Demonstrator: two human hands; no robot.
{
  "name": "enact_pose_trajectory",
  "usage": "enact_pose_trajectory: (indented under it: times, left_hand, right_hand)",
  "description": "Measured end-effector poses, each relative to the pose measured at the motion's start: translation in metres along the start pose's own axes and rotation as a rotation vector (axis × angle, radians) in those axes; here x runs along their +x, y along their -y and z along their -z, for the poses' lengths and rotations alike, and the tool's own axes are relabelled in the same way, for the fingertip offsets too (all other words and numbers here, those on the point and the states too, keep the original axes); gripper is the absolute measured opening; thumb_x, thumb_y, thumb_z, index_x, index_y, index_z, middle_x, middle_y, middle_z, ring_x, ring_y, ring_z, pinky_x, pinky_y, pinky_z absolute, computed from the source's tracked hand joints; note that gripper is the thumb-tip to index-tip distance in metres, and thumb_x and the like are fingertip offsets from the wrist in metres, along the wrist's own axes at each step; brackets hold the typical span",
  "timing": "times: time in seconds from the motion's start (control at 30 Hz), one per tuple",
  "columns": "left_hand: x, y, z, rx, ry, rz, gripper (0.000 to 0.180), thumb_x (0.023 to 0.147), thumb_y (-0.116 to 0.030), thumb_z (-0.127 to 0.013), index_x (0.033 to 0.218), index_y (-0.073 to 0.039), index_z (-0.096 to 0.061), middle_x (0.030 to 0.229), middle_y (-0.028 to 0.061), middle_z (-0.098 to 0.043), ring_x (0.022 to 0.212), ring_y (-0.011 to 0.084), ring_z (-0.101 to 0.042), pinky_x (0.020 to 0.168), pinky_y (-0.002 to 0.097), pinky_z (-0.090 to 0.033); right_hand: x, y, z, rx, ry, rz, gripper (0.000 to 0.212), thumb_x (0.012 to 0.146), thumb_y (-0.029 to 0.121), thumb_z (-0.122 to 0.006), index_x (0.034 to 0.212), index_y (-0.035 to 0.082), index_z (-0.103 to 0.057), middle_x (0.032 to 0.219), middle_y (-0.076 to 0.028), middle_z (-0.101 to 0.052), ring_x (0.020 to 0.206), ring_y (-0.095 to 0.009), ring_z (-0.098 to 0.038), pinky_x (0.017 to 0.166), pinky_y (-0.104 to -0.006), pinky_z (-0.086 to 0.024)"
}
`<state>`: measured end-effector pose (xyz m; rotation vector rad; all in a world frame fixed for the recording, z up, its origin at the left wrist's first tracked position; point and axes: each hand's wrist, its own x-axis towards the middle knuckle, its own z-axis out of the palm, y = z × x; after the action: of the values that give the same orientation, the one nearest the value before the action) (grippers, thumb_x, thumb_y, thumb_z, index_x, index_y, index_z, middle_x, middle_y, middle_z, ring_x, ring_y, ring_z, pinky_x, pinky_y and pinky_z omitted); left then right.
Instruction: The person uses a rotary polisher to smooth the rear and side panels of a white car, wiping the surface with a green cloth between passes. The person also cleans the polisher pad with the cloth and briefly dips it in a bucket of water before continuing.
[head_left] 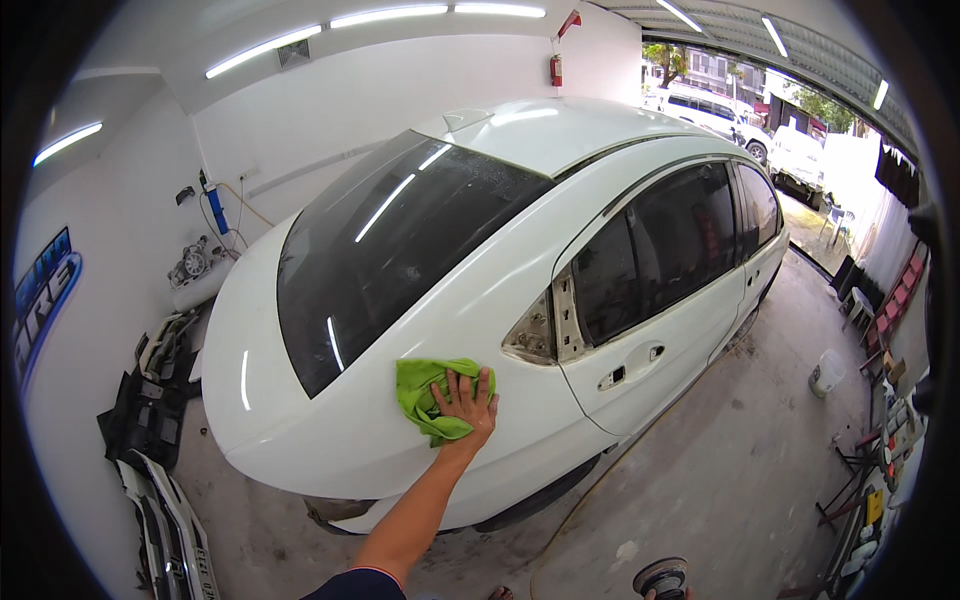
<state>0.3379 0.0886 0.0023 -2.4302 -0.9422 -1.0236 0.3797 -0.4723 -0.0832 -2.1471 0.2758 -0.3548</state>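
My left hand (465, 405) lies on a bunched green cloth (415, 392), its fingers spread and pressing it against the car's white rear side panel, below the rear window's corner. The white sedan (350, 440) has a dark rear window (400, 250), and its rear door (625, 392) lacks the outer handle cover. Bare metal shows at the small corner opening (532, 332) behind the door glass. At the bottom edge, my right hand (649, 595) is closed around a dark round-headed power tool (661, 574); only a little of its fingers shows.
Removed bumper parts (160, 500) and black trim (148, 415) lie along the left wall, near a compressor (195, 280). A hose (580, 505) runs over the floor. A white bucket (827, 373) and a cluttered rack (890, 450) stand at right.
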Motion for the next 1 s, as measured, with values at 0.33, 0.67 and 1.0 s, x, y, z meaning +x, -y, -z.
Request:
enact_pose_trajectory:
  times: [0.33,0.67,1.0]
  left_hand:
    - [0.009,-0.105,-0.045,-0.281,0.185,-0.156,0.071,0.098,-0.024,-0.063,0.165,-0.013,-0.042,0.164,0.0231,-0.041,0.157,0.0451,-0.031,0.126,0.0651,-0.024]
    - [-0.017,-0.164,-0.057,-1.137,1.156,-0.029,0.057,0.090,0.005,-0.049,0.136,-0.019,-0.073,0.116,0.0158,-0.075,0.100,0.0337,-0.069,0.091,0.0426,-0.053]
    - [-0.381,0.125,0.102,-0.535,1.269,0.810,0.041,0.091,-0.030,-0.060,0.129,-0.031,-0.077,0.131,0.0175,-0.074,0.120,0.0397,-0.070,0.104,0.0492,-0.054]
  right_hand:
    - [-0.047,-0.050,0.047,-0.054,-0.089,-0.009,0.083,0.072,0.021,-0.098,0.141,-0.002,-0.061,0.133,-0.025,-0.066,0.121,-0.037,-0.065,0.105,-0.0483,-0.055]
    - [-0.033,-0.042,0.069,-0.041,-0.121,-0.095,0.088,0.072,0.029,-0.099,0.143,-0.001,-0.058,0.133,-0.026,-0.066,0.119,-0.039,-0.067,0.101,-0.0490,-0.058]
    - [-0.023,0.002,-0.015,0.008,0.160,0.108,0.095,0.070,0.034,-0.102,0.145,-0.002,-0.057,0.135,-0.027,-0.065,0.121,-0.039,-0.067,0.103,-0.0486,-0.058]
